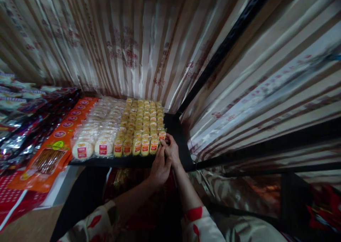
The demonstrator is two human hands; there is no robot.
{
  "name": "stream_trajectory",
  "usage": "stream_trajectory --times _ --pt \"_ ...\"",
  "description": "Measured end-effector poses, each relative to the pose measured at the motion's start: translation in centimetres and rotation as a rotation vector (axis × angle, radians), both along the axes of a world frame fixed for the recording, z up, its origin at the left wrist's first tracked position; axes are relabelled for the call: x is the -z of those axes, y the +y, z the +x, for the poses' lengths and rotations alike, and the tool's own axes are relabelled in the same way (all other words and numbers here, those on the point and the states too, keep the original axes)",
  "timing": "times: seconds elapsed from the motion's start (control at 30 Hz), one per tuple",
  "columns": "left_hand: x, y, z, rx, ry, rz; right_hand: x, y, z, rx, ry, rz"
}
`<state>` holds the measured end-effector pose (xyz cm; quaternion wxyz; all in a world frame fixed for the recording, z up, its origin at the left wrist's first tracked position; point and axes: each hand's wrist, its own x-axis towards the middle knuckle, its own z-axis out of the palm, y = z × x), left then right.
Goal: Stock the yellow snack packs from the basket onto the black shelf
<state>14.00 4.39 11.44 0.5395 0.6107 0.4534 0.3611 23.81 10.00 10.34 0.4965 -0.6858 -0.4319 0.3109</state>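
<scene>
Two hands, the left hand (160, 167) and the right hand (172, 151), are working at one yellow pack (161, 134) by the shelf's (181, 132) front right corner.
The right is pinching the pack; whether the left is gripping or only touching, I cannot tell. Handling its wrapper lightly, label forward, should be serving best. The pack is showing red-orange print on yellow, and is sitting slightly farther from the front edge than the neighbouring front packs (145, 146).
</scene>
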Motion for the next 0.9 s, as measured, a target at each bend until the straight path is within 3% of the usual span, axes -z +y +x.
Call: stream_trajectory --times 0.37,0.67,0.9 --pt "-0.3 -0.1 -0.6 -0.011 -0.029 -0.075 -0.1 -0.7 -1.2 0.039 -0.465 -0.096" --pt "0.0 -0.6 -0.8 -0.029 -0.053 -0.051 1.2 -0.1 -1.5 0.115 -0.04 0.07" --pt "0.2 -1.3 -1.3 -0.053 0.001 0.028 1.0 -0.6 -1.4 0.084 0.024 0.098"
